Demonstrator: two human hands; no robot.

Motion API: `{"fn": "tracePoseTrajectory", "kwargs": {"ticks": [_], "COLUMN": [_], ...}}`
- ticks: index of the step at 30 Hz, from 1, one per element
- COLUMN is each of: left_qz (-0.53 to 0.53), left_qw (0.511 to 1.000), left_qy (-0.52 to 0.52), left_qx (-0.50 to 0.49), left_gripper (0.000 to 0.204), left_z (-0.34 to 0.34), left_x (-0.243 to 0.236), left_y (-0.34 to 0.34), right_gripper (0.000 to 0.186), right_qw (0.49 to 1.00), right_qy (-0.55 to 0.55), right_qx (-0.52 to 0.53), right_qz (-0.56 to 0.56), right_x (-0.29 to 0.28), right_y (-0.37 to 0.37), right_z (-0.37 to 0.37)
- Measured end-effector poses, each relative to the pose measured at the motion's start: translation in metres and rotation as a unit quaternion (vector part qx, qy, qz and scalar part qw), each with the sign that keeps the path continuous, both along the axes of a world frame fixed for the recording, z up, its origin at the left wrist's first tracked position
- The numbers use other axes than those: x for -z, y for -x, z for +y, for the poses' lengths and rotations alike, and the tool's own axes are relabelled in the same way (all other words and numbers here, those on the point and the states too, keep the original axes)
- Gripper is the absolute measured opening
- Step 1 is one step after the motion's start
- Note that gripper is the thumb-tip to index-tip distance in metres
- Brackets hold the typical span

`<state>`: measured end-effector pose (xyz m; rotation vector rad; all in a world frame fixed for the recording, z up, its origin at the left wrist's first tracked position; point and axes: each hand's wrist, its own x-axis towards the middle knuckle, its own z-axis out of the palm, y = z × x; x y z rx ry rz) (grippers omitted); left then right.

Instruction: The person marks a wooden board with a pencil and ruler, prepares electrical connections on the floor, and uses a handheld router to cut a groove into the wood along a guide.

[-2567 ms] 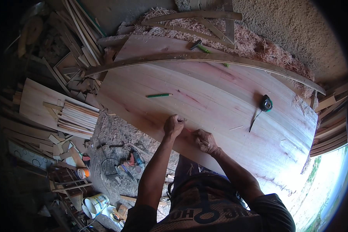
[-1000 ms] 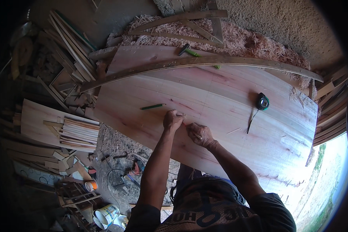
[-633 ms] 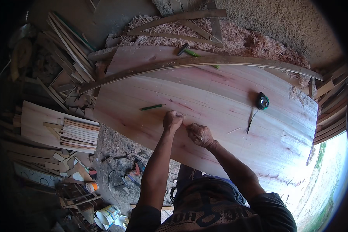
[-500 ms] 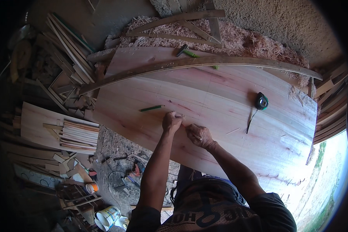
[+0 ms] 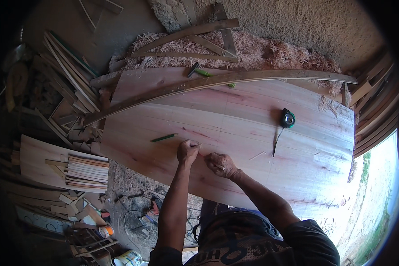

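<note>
My left hand point(image 5: 189, 151) is closed, its fingertips pinched just above a wide wooden panel point(image 5: 261, 173) with reddish grain. Close by on its right, my right hand point(image 5: 221, 165) is closed as well, fingers curled inward. Whatever the two hands hold between them is too small to make out. A green pencil point(image 5: 164, 138) lies on the panel to the left of my left hand. Farther right rests a black and green tape measure point(image 5: 287, 118), with a short length of its blade pulled out toward me. A thin pale sliver point(image 5: 256, 155) lies between it and my right hand.
A long curved wooden strip point(image 5: 217, 80) crosses the panel's far side, over a green-handled hammer point(image 5: 200, 71). Behind are wood shavings point(image 5: 279, 51) and a wooden frame point(image 5: 199, 31). Stacked boards point(image 5: 86, 170) and offcuts stand left; curved timber point(image 5: 379, 119) leans right.
The whole view has shifted a little, so the panel and tools sit farther left in it. My hands keep their closed pose, close together over the panel.
</note>
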<state>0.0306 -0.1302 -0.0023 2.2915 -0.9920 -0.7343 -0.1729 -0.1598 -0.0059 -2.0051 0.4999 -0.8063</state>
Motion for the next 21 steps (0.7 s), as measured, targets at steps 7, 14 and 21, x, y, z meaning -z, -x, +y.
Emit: {"fn": "tracePoseTrajectory", "kwargs": {"ticks": [7,14,21], "left_qz": [0.014,-0.017,-0.053], "left_qw": [1.000,1.000,0.998], "left_qy": [0.015,0.010,0.025], "left_qx": [-0.005,0.007,-0.013], "left_gripper": [0.024,0.023,0.025], "left_z": [0.003,0.002,0.030], "left_x": [0.016,0.013,0.005], "left_y": [-0.006,-0.005,-0.007], "right_gripper": [0.017,0.017,0.013], "right_qw": [0.999,0.998,0.993], "right_qy": [-0.044,-0.056,-0.111], "right_qx": [-0.007,0.002,0.047], "right_qz": [0.003,0.018,-0.011], "right_x": [-0.003,0.001,0.006], "right_y": [0.006,0.007,0.013], "right_z": [0.001,-0.005,-0.013]}}
